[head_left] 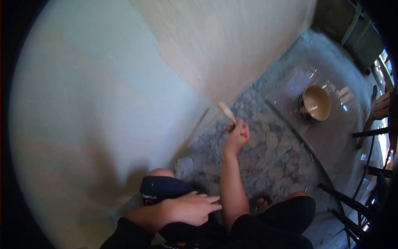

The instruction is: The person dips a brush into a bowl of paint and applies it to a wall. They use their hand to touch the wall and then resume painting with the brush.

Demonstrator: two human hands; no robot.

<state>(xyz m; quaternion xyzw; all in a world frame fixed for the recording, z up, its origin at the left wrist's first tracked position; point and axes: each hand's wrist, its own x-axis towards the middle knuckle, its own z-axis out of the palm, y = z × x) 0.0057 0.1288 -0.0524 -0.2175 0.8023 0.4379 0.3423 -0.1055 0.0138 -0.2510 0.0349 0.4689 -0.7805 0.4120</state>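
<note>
In my right hand (237,136) is a paintbrush (226,110), its handle wrapped by my fingers. The pale bristles point up and left, close to the bottom of the wall (103,74). A brownish-cream coat covers the wall's upper right part, while the left part is pale blue-white. My left hand (191,208) lies across my left thigh, palm down with the fingers stretched out, and holds nothing. Off to the right, a round tub (305,113) with cream-coloured insides stands on a clear plastic sheet (286,89).
Under my right arm the floor (265,162) has a pebble pattern. A small whitish translucent piece (184,167) lies by the wall's foot near my left knee. Dark chair legs (352,199) stand at the right, and a dark olive piece of furniture (356,41) is at the far right corner.
</note>
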